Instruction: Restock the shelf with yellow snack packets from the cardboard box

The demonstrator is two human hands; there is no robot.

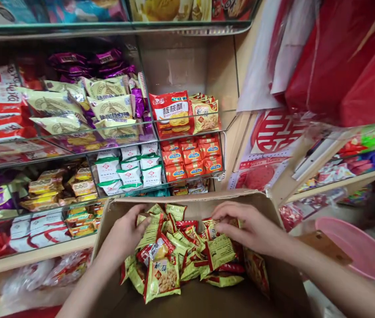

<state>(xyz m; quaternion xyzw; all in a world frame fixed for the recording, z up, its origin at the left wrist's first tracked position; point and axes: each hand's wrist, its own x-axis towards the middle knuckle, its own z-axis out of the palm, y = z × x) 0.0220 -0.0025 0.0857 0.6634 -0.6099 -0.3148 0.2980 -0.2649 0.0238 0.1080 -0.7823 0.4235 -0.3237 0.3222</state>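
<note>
A cardboard box [187, 201] carries a loose heap of green-and-red snack packets [187, 251] lying directly on its bottom. Behind it, glass shelves [124, 134] hold stacked packets: orange packs [192, 159], white-and-green packs [128, 172], and cream ones [108, 106], possibly biscuits.

pink basin [356, 251] cut off, top shelf [108, 26] cropped

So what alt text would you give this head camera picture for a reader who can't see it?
Two bare hands, left hand and right hand, reach into a cardboard box of green and red snack packets. Behind stand glass shelves of packaged snacks; a pink basin sits right.
</note>
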